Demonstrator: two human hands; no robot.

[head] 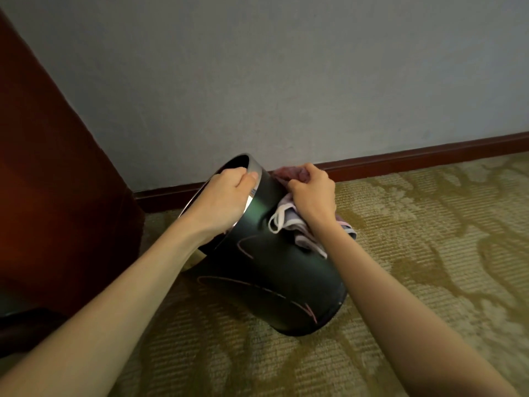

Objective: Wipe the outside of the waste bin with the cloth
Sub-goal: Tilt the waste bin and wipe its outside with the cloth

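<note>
A dark, glossy waste bin (274,270) with a silver metal rim (253,193) stands tilted on the patterned olive carpet (429,253), near the wall, its mouth leaning to the far left and its base resting on the near side. The left hand (226,196) grips the rim — the fingers curl over the edge into the opening and the thumb lies along the outside of the metal band, clamped on it. The right hand (313,194) is closed around a bunched cloth (289,222), pinkish-grey with pale edging, and presses it against the upper right side of the bin's outer wall; folds of the cloth hang below and behind the hand, and a pale loop of its trim lies against the dark surface. Thin pinkish lines curve across the bin's near side. Both bare forearms reach in from the near edge. Behind the bin runs a reddish-brown skirting board (415,159) along the foot of a grey-white wall (286,67). At the left rises a dark reddish wooden piece of furniture (57,196) — what kind, the view does not tell.
</note>
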